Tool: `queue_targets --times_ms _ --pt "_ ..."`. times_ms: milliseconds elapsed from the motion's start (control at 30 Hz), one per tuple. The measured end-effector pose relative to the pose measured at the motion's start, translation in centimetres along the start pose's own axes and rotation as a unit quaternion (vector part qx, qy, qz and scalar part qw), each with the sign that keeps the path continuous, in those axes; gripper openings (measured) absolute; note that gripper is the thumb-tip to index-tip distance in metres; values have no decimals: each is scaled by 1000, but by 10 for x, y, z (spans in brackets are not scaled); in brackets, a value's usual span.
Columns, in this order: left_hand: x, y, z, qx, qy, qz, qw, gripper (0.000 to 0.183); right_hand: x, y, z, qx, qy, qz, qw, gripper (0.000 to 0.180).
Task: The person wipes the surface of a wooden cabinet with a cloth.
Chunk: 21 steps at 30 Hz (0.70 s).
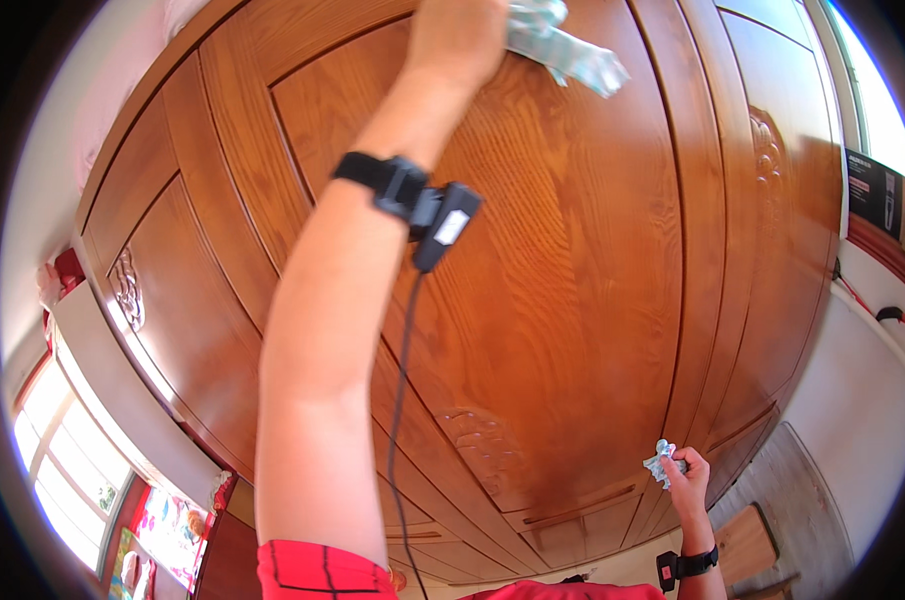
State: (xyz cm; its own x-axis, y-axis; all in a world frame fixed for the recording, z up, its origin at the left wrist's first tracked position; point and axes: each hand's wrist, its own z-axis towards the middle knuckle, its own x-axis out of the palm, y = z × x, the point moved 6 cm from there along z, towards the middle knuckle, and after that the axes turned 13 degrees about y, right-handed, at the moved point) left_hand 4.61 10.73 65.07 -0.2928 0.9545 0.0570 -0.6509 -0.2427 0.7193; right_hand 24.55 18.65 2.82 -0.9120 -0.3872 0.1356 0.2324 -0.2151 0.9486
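A brown wooden wardrobe (565,247) with framed panels and carved ornaments fills most of the view. My left hand (460,34), raised to the top edge, grips a pale green-and-white checked cloth (568,56) against a door panel. Its fingers are partly cut off by the frame. Lower right, my right hand (690,480) pinches a second crumpled, light-coloured cloth (658,465) in front of the wardrobe's lower part; whether this cloth touches the wood is unclear. Each wrist wears a black strap with a small device.
A black cable (400,420) hangs from the left wrist device along my arm. A wooden stool (745,540) stands on the floor at lower right. A dark printed box (876,191) rests on a window ledge at right. Another window (69,465) is at lower left.
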Motion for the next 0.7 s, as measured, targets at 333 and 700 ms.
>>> queue_targets --times_ms 333,700 --pt "-99 132 -128 -81 151 77 982 38 18 1 23 -11 44 -19 999 14" --pt "-69 95 -88 -119 69 77 987 35 -5 -9 21 -18 -4 24 1000 16"
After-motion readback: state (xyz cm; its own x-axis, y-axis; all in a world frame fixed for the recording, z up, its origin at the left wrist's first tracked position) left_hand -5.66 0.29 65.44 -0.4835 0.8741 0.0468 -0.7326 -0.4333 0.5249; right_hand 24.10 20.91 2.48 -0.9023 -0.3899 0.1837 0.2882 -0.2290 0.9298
